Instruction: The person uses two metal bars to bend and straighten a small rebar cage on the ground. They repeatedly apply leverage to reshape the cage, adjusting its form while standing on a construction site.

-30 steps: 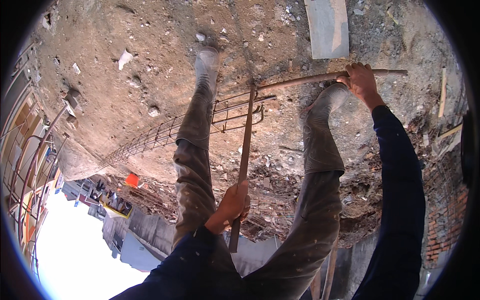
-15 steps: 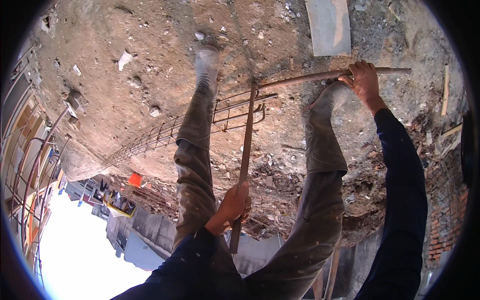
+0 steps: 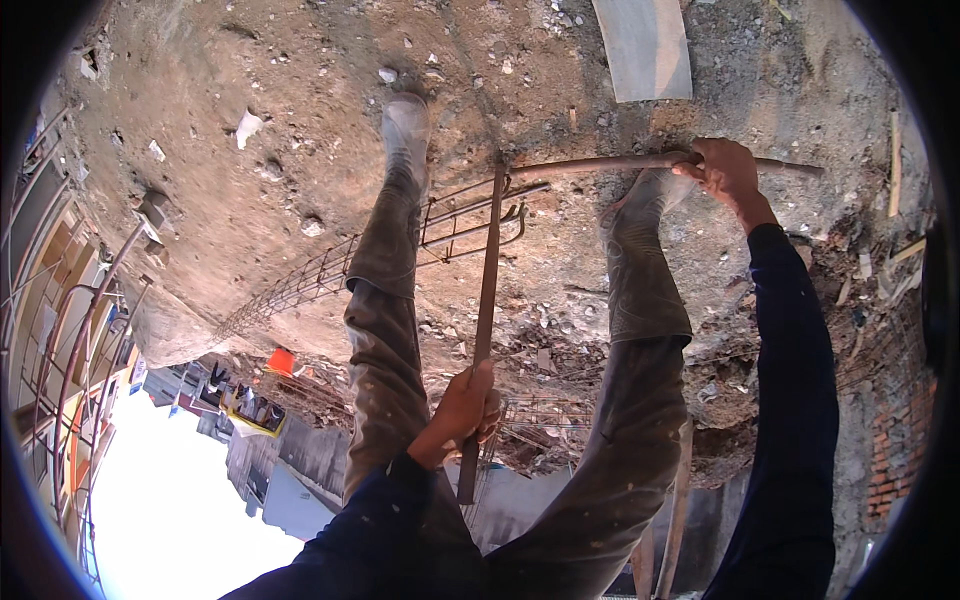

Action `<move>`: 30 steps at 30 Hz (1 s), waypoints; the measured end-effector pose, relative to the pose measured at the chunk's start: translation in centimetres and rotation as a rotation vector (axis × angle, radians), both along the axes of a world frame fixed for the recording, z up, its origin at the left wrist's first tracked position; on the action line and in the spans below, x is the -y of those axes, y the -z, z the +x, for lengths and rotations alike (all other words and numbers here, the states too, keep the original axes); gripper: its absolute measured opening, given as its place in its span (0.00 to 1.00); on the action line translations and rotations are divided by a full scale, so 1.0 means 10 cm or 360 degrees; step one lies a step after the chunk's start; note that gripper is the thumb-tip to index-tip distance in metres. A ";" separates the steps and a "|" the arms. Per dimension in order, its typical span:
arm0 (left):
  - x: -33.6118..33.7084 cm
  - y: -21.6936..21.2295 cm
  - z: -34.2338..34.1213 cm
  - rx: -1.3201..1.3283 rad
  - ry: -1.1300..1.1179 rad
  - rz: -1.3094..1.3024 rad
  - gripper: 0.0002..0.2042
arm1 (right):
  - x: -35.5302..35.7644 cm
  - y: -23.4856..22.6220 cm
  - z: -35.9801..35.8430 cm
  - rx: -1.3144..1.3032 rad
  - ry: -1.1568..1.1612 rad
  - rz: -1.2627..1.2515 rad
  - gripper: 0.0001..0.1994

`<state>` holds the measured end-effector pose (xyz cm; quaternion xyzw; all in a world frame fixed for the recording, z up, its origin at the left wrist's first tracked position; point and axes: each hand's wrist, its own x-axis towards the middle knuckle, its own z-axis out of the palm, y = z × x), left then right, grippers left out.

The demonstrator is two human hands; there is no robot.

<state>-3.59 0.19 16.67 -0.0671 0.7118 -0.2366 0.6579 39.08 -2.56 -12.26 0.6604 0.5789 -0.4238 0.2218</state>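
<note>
Rebar rod point(image 3: 487, 300), long and rusty, is held near its lower end by the left hand point(image 3: 463, 412), fingers wrapped shut around it. It runs up between the two legs to a junction with a second, horizontal rod point(image 3: 600, 166). That horizontal rod is gripped by the right hand point(image 3: 722, 170), fist closed on it, close to its right end. Both rods meet at roughly a right angle just above the rebar cage point(image 3: 440, 222), which lies on the dirt ground point(image 3: 250, 60) and stretches away down-left. Left boot point(image 3: 405, 130) is planted beside the cage; right boot point(image 3: 645, 195) sits just under the horizontal rod, touching or nearly so, cannot be told. Dusty grey-brown trousers and dark blue sleeves are worn. A flat grey board point(image 3: 645, 45) lies on the ground above the right hand. Small stones and rubble are scattered about. A brick wall point(image 3: 895, 450) is seen at the right edge, an orange bucket point(image 3: 281, 361) lower left.
</note>
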 end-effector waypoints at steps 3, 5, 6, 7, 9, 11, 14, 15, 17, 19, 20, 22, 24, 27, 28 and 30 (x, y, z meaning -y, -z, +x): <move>0.00 0.00 0.01 0.0001 -0.0027 -0.0009 0.18 | -0.32 0.02 0.06 -0.0041 -0.0126 0.0153 0.26; -0.01 0.02 -0.05 0.0031 -0.0040 -0.0033 0.19 | -0.37 0.12 0.11 -0.0025 -0.0160 0.0286 0.26; 0.01 0.03 -0.10 0.0050 -0.0037 -0.0058 0.19 | -0.37 0.15 0.12 -0.0016 -0.0180 0.0352 0.26; 0.01 0.04 -0.12 0.0058 -0.0043 -0.0072 0.19 | -0.33 0.19 0.11 -0.0055 -0.0176 0.0472 0.26; -0.01 0.04 -0.10 0.0041 -0.0027 -0.0059 0.20 | -0.15 0.16 0.12 -0.0113 -0.0168 0.0692 0.25; 0.01 0.03 -0.06 0.0015 -0.0026 -0.0043 0.19 | -0.10 0.10 0.06 -0.0094 -0.0107 0.0483 0.26; 0.02 0.03 -0.06 0.0008 -0.0042 -0.0007 0.18 | -0.12 0.07 0.03 -0.0030 -0.0029 0.0234 0.27; 0.04 0.03 -0.07 0.0017 -0.0062 -0.0001 0.18 | -0.14 0.06 0.03 0.0034 -0.0021 0.0109 0.27; -0.01 0.02 -0.09 0.0037 -0.0080 -0.0004 0.18 | -0.24 -0.01 0.02 0.0074 -0.0077 -0.0033 0.28; -0.06 0.02 -0.10 0.0064 -0.0080 -0.0036 0.19 | -0.35 -0.17 0.10 0.0033 -0.0211 -0.0074 0.29; -0.06 0.01 -0.10 0.0025 -0.0085 -0.0044 0.18 | -0.43 -0.19 0.16 -0.0036 -0.0170 -0.0264 0.25; -0.07 0.01 -0.08 -0.0043 -0.0100 -0.0050 0.18 | -0.43 -0.18 0.38 -0.0335 -0.0120 -0.0196 0.23; -0.06 0.01 -0.10 -0.0004 -0.0112 -0.0042 0.18 | -0.23 -0.04 0.73 -0.0334 -0.0239 -0.0232 0.21; -0.07 0.03 -0.08 0.0000 -0.0098 -0.0064 0.18 | -0.05 0.19 1.01 -0.0051 -0.0525 -0.0366 0.19; -0.05 0.01 -0.09 -0.0043 -0.0114 -0.0055 0.18 | -0.25 0.00 0.84 -0.0064 -0.0555 -0.0334 0.17; -0.06 0.03 -0.12 0.0010 -0.0106 -0.0063 0.17 | -0.32 -0.22 0.80 -0.0132 -0.0342 -0.0329 0.15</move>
